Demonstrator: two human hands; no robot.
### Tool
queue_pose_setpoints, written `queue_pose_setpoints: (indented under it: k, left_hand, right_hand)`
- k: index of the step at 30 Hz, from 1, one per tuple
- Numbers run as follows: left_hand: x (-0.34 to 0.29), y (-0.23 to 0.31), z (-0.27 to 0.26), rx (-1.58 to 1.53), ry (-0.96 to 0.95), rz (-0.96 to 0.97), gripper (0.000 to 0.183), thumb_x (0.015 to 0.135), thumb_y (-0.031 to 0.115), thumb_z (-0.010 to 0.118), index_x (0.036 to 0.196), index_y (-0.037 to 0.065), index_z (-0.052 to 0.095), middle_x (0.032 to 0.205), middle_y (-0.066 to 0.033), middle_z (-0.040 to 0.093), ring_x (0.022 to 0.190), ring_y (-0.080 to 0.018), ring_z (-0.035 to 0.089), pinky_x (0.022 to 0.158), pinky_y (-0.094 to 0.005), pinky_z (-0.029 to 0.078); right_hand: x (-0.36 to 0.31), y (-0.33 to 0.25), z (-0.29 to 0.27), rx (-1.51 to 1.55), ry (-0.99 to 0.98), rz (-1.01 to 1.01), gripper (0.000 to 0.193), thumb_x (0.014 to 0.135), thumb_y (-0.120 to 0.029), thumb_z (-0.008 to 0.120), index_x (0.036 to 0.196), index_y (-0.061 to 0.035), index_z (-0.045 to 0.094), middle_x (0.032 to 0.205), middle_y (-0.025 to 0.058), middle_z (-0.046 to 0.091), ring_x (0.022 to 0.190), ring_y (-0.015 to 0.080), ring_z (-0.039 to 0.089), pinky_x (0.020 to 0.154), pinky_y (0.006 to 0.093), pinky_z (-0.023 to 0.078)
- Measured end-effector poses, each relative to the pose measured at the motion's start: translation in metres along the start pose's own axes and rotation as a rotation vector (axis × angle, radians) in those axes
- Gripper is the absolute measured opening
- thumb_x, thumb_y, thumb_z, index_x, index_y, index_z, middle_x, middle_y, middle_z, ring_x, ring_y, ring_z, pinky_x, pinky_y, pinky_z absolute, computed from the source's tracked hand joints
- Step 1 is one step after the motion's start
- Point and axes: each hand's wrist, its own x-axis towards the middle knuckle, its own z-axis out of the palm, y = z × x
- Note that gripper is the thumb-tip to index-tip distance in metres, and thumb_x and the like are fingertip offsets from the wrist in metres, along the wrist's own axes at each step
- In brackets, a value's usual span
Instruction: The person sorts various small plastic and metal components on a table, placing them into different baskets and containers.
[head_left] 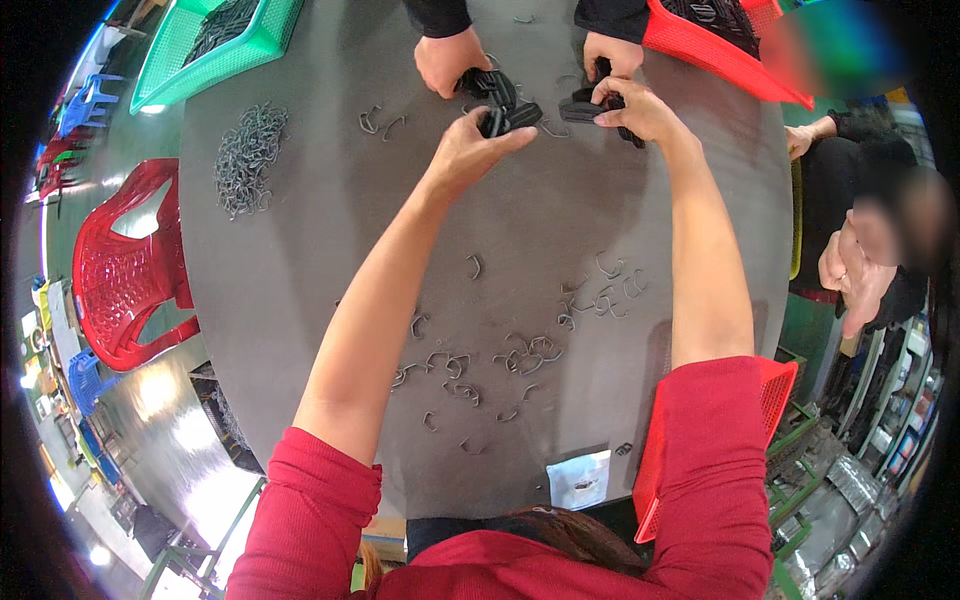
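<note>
Both my arms reach across the table to its far side. My left hand (467,152) is closed round several black plastic pieces (520,115), which look long and curved. My right hand (648,112) grips more black plastic parts (578,108) between thumb and fingers. Opposite me, a co-worker's hand (450,62) holds black pieces that touch or nearly touch those at my left hand. That person's other hand (614,56) is right beside my right fingers, also on black parts. Exactly where the pieces meet is hard to make out.
Bent wire clips (530,355) lie scattered between my forearms, and a heap of them (248,160) sits at the left. A green basket (165,80) and red basket (690,40) hold black parts. Another red basket (655,450) stands by my right arm, near a small plastic bag (580,480).
</note>
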Motion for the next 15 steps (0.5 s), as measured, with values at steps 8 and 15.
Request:
queue_pose_setpoints:
  k: [8, 15]
  left_hand:
    - [0.039, 0.001, 0.026, 0.975, 0.385, 0.341, 0.038, 0.071, 0.021, 0.068, 0.106, 0.009, 0.057, 0.09, -0.018, 0.065, 0.085, -0.0366, 0.063, 0.072, -0.0433, 0.049]
    - [0.033, 0.01, 0.023, 1.105, 0.269, 0.082, 0.031, 0.069, 0.021, 0.066, 0.096, 0.006, 0.062, 0.091, -0.02, 0.065, 0.09, -0.0372, 0.062, 0.077, -0.044, 0.049]
  right_hand:
    - [0.008, -0.005, -0.002, -0.146, 0.046, 0.182, 0.051, 0.069, -0.015, 0.075, 0.114, -0.0127, 0.054, 0.1, 0.0069, 0.064, 0.097, 0.0242, 0.059, 0.083, 0.0361, 0.046]
    - [0.01, -0.029, -0.013, -0.398, -0.192, 0.336, 0.042, 0.071, -0.022, 0.075, 0.108, -0.0118, 0.06, 0.104, 0.0103, 0.064, 0.098, 0.0295, 0.061, 0.079, 0.0422, 0.048]
